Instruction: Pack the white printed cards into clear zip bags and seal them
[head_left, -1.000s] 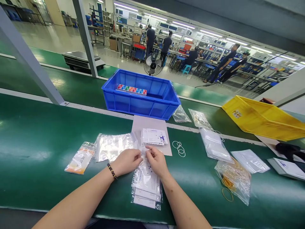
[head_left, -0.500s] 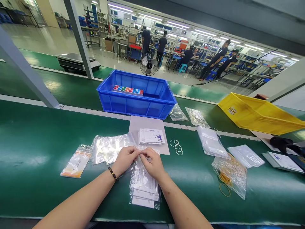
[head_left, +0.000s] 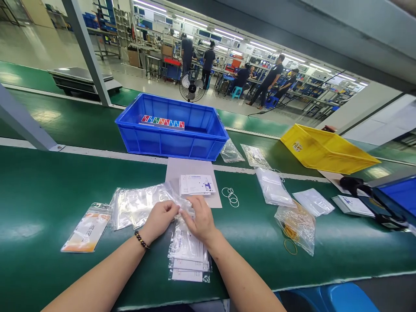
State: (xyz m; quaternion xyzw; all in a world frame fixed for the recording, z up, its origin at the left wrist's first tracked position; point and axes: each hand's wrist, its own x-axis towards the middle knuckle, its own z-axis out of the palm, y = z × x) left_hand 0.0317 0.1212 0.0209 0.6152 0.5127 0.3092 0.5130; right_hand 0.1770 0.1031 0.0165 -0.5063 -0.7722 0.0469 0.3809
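Note:
My left hand [head_left: 160, 221], with a beaded bracelet at the wrist, pinches the top edge of a clear plastic bag [head_left: 186, 236] between thumb and fingertips. My right hand [head_left: 200, 220] rests against the same bag's top, thumb and forefinger spread apart. Below the hands lies an overlapping stack of bagged white printed cards [head_left: 187, 263]. Flat clear bags [head_left: 141, 203] lie just left of my left hand. Beyond my fingers, white printed cards [head_left: 197, 184] sit on a grey board [head_left: 216, 199].
A blue bin [head_left: 172, 145] stands behind the board, a yellow bin [head_left: 328, 149] at back right. An orange-and-white packet [head_left: 87, 227] lies left. White rings [head_left: 230, 197], clear bags [head_left: 276, 187], a bag of rubber bands [head_left: 297, 227] and a card stack [head_left: 353, 205] lie right.
My right thumb and forefinger have parted from their pinch at the bag's top. My left hand keeps its pinch. The view has swung right, showing a blue stool at the lower right.

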